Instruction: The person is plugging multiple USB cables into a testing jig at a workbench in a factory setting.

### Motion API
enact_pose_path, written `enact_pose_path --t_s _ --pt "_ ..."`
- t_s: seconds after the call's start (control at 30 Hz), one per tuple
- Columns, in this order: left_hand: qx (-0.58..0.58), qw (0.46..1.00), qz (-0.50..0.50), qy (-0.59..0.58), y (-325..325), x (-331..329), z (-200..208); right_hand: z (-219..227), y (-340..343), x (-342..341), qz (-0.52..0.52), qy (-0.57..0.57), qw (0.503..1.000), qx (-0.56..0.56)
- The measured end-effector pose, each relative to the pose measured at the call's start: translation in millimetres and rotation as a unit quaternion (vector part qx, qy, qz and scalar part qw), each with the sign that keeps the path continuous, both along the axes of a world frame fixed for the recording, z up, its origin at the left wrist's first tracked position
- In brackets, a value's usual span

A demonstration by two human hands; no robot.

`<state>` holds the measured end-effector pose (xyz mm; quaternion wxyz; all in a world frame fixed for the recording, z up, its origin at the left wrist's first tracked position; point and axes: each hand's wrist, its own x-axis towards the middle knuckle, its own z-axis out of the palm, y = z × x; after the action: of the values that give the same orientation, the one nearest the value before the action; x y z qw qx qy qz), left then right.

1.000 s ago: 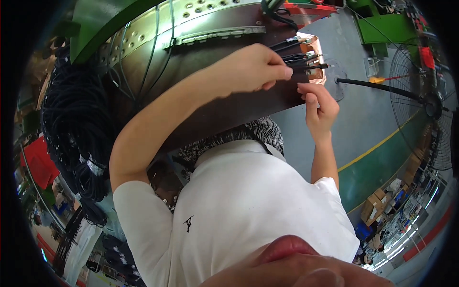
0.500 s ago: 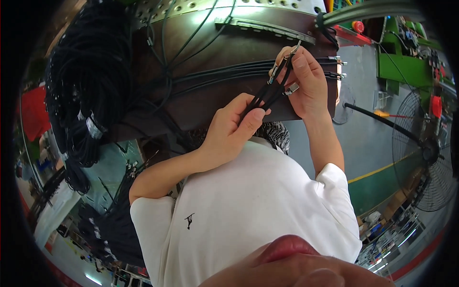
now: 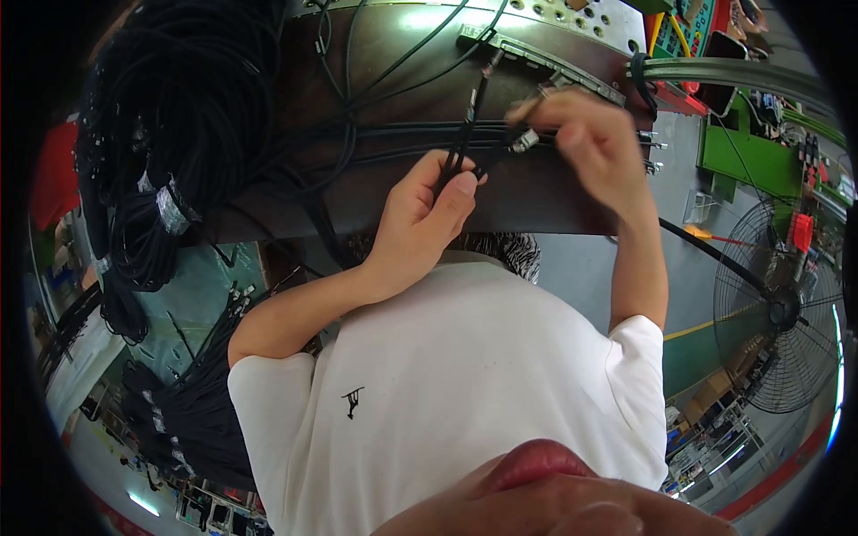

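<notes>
The left hand (image 3: pixel 424 214) clamps at least three black cables (image 3: pixel 463 140) over one dark surface (image 3: pixel 554 204); the right hand (image 3: pixel 603 147), blurred, is near one metal connector (image 3: pixel 525 140), its grip indeterminable.

The bench (image 3: pixel 554 210) stands before the person's torso (image 3: pixel 483 375), a rail (image 3: pixel 536 58) lying on its far part and a perforated plate (image 3: pixel 572 16) behind that. Loose cables (image 3: pixel 402 128) run left to right across it, beyond the left hand (image 3: pixel 424 214) — held cables (image 3: pixel 465 134) in its grip, the right hand (image 3: pixel 603 147) to its right. One cable bundle (image 3: pixel 179 98) sits at the bench's left, a second bundle (image 3: pixel 192 420) nearer; rightward stands a fan (image 3: pixel 782 308).
</notes>
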<state>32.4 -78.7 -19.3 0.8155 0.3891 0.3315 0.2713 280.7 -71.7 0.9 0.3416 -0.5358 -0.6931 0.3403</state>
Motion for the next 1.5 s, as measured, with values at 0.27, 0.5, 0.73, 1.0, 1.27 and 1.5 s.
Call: enact_pose_path --t_s 0.27,0.5,0.73,1.0,1.27,1.5 --pt "-0.063 0.998 -0.001 0.031 4.5 3.0 2.5 -35.4 19.8 2.8 -0.068 -0.235 0.940 0.238" --pt "-0.081 0.996 0.020 0.026 1.6 4.4 2.5 -25.5 -5.2 -31.3 -0.098 -0.247 0.901 0.343" --pt "-0.103 0.994 -0.016 0.033 -0.6 -6.7 13.4 -31.9 5.3 -31.6 -0.080 -0.231 0.904 0.352" --pt "-0.131 0.989 -0.056 -0.026 3.6 -11.9 17.9 -23.0 -7.7 -51.4 -0.030 -0.246 0.905 0.346" --pt "-0.124 0.992 0.000 -0.028 8.4 -9.4 26.4 -34.7 2.6 -51.2 -0.078 -0.127 0.937 0.315" --pt "-0.126 0.992 0.007 -0.007 8.9 -4.9 33.1 -1.5 7.0 -51.3 0.039 -0.265 0.938 0.218"
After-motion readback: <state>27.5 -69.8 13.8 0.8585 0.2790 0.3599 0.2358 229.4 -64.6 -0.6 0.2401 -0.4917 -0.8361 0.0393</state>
